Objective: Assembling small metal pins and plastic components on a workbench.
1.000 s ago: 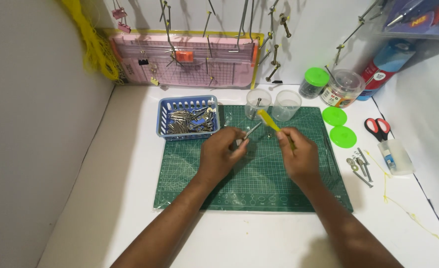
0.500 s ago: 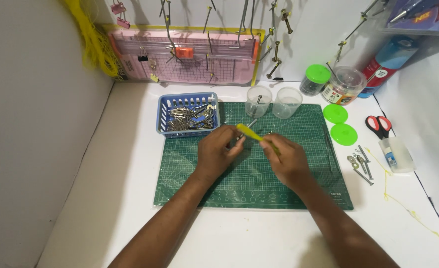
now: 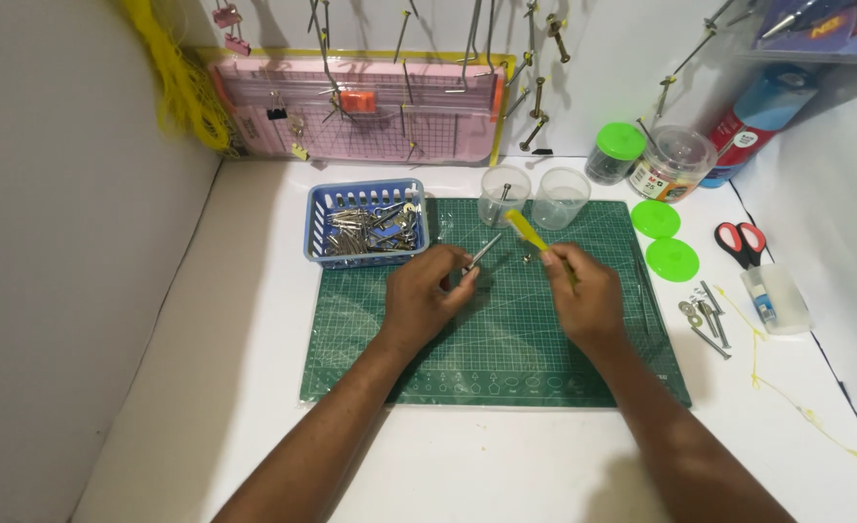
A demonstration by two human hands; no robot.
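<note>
My left hand point(image 3: 426, 298) rests on the green cutting mat point(image 3: 506, 358) and pinches a long metal bolt point(image 3: 484, 252) that points up and to the right. My right hand point(image 3: 585, 296) grips a yellow-handled tool point(image 3: 527, 230), its handle sticking out toward two clear plastic cups point(image 3: 533, 196). The bolt tip and the tool handle are a short gap apart. A small dark piece point(image 3: 528, 258) lies on the mat between the hands.
A blue basket point(image 3: 315, 232) of metal hardware stands at the mat's back left. Green lids point(image 3: 672, 259), jars point(image 3: 675, 161), red scissors point(image 3: 737, 241), a glue tube point(image 3: 764, 298) and loose bolts point(image 3: 707, 322) lie to the right. A pink tray point(image 3: 370, 116) leans on the back wall.
The yellow tool swung left toward the bolt half a second ago, then back to the right. My left hand now holds the bolt raised and apart from the tool.
</note>
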